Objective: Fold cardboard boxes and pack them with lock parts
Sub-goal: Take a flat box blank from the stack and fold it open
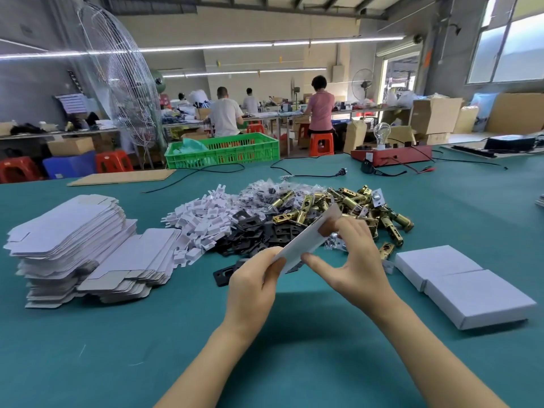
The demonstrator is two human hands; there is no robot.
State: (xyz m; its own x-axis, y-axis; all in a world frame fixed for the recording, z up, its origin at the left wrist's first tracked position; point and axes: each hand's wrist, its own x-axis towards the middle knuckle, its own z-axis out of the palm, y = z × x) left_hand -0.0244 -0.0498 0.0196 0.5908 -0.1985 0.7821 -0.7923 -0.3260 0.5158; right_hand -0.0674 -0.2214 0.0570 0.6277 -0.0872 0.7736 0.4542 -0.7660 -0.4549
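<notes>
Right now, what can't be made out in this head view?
- Flat box blank: its lower end is covered by the left hand, its upper edge by the right hand.
- Closed white boxes: contents hidden.
- Clear parts bags: contents too small.
- Black plates: partly buried.

— What lies on the table (pixel 88 363)?

— At the left, a stack of flat box blanks (pixel 67 242). To its right, in a row across the middle: a heap of small card inserts (pixel 203 219), then flat plates (pixel 259 234), then a pile of latch bolts (pixel 353 207), with bagged parts (pixel 265 189) behind them.

— And nearer the person?

— The left hand (pixel 253 287) and right hand (pixel 353 260) hold one box blank (pixel 306 240) above the plates. Two closed boxes (pixel 459 284) lie side by side at the right.

— Farther back?

— A crate (pixel 223 151) behind the heaps, a tester box (pixel 391 157) to its right.
</notes>
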